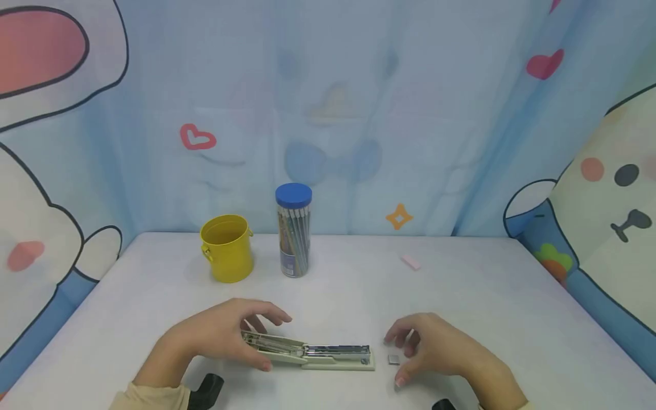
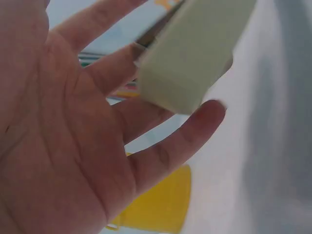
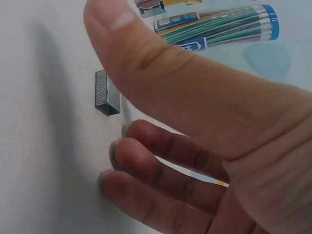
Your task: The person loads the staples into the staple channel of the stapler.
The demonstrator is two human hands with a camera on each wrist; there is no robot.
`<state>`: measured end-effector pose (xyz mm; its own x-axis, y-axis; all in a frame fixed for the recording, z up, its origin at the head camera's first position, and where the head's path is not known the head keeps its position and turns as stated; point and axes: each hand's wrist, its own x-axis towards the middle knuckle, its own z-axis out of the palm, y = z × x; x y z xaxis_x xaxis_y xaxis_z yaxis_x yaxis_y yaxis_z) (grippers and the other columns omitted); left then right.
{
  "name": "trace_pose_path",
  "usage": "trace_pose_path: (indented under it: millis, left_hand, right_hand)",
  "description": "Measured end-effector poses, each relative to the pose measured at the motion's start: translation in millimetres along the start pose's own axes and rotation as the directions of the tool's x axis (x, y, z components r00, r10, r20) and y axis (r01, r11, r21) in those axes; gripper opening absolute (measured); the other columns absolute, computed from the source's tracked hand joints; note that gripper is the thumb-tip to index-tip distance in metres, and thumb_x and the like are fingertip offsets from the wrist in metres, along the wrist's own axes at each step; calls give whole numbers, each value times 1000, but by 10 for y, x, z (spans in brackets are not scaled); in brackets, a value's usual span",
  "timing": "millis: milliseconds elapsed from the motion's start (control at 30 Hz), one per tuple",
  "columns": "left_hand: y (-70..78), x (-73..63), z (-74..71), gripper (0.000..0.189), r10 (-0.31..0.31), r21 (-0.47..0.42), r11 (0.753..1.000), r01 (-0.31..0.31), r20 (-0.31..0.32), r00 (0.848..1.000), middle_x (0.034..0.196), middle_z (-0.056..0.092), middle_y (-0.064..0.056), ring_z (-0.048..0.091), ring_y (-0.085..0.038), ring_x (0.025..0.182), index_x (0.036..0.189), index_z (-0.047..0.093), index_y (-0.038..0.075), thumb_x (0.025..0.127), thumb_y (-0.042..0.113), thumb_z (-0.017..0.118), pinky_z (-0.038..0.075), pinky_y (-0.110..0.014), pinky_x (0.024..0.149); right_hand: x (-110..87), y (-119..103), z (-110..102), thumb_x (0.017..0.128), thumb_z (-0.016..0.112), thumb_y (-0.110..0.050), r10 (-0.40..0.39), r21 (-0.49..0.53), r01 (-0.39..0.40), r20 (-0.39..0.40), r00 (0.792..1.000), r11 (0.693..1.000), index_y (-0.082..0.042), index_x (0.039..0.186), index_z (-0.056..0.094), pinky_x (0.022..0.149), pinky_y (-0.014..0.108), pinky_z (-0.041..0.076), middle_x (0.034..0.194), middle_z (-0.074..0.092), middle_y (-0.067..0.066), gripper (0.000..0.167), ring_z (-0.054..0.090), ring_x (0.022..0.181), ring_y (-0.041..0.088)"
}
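A pale green stapler [image 1: 338, 363] lies on the white table with its top swung back, showing the metal staple channel. My left hand [image 1: 217, 330] is around its raised left end, fingers behind it and thumb in front. In the left wrist view, those fingers are spread and fairly straight beside the stapler's pale end [image 2: 195, 53]. Right of the stapler sits a small strip of staples [image 1: 393, 360]. My right hand [image 1: 435, 344] hovers around it, thumb and loosely bent fingers apart. The right wrist view shows the staple strip [image 3: 107, 92] standing on the table near the thumb, unheld.
Behind the left hand stands a yellow bucket [image 1: 230, 256]. Beside it is a clear tub of pencils [image 1: 294, 239] with a blue lid. A small pink eraser-like block [image 1: 410, 262] lies at the back right. A printed curtain [image 1: 338, 114] hangs behind the table.
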<state>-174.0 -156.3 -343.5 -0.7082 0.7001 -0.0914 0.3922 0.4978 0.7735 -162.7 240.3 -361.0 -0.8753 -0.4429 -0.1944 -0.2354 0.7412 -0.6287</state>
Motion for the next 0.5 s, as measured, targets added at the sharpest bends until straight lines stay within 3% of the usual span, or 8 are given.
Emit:
trace_pose_path:
  millis: [200, 500]
  left_hand:
    - [-103, 20, -1, 56, -34, -4, 999, 34, 22, 999, 114, 66, 11, 58, -23, 105, 128, 66, 28, 77, 33, 87, 46, -46, 90]
    - [-190, 20, 9, 48, -23, -4, 1000, 23, 41, 999, 115, 64, 13, 55, -21, 109, 124, 69, 31, 79, 31, 85, 43, -46, 94]
  right_hand:
    - [34, 69, 41, 56, 99, -30, -47, 71, 45, 28, 999, 996, -18, 94, 76, 67, 28, 50, 83, 65, -5, 46, 61, 75, 18]
    - [44, 134, 57, 62, 97, -20, -69, 94, 66, 20, 997, 993, -16, 90, 76, 67, 28, 53, 82, 68, -5, 35, 63, 75, 16]
